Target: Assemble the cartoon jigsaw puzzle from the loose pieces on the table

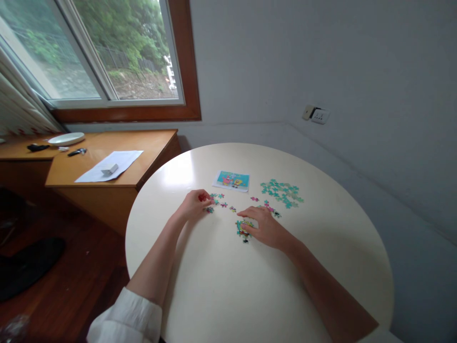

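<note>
My left hand (194, 204) is at the left of a loose cluster of jigsaw puzzle pieces (220, 196), its fingers curled together; what is between the fingertips is too small to make out. My right hand (264, 225) lies over a small joined section of puzzle (244, 230) with a yellow cartoon figure. Its fingers are stretched apart, and the thumb reaches over that section, partly covering it. Between the hands are a few single pieces, one of them a yellowish piece (233, 208). Pink and dark pieces (277, 214) lie just beyond my right hand.
A picture card (233, 181) with cartoon figures lies farther back on the round white table (228, 295). Many turquoise pieces (282, 191) are spread at the right. A wooden desk (153, 147) beside the window carries a paper sheet (123, 162) and a white plate (66, 139).
</note>
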### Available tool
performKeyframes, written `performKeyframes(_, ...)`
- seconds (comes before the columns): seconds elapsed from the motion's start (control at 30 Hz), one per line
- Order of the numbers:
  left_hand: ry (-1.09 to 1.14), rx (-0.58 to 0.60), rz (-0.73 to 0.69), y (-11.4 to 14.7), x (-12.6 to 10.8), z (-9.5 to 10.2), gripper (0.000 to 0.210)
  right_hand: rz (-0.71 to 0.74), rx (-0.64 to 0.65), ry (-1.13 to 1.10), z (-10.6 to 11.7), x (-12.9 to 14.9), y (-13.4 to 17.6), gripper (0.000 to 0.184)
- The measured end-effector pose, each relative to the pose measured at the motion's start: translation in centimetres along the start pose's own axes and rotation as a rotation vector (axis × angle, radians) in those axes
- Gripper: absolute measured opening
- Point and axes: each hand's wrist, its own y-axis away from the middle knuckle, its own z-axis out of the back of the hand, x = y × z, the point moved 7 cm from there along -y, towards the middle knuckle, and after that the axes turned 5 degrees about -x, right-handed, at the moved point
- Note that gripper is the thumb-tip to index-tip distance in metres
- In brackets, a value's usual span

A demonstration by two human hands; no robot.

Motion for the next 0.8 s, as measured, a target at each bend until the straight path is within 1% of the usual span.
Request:
performKeyframes(0.17, -0.074, 0.116, -0.021, 0.6, -0.8, -0.5, 0.032, -0.006, 0.003, -0.008, 0.0, 0.1, 0.0, 0.023)
performKeyframes(0.27, -0.139, 0.206, -0.018, 1.0, -0.9, -1.1, 0.031, -0.007, -0.007, -0.007, 0.0, 0.0, -0.1, 0.023)
performKeyframes(0.33, -0.165, 0.228, -0.009, 1.1, -0.9, -1.3, 0.028, -0.005, -0.011, -0.007, 0.0, 0.0, 0.0, 0.023)
performKeyframes(0.57, -0.231, 0.236, -0.01, 1.3, -1.8, -1.1, 0.021, 0.017, -0.026, -0.008, -0.1, -0.1, 0.0, 0.021)
performKeyframes(0.8, -0.297, 0.165, -0.062, 1.0, -2.3, -1.0, 0.022, 0.006, -0.067, -0.009, 0.1, -0.4, -0.1, 0.018)
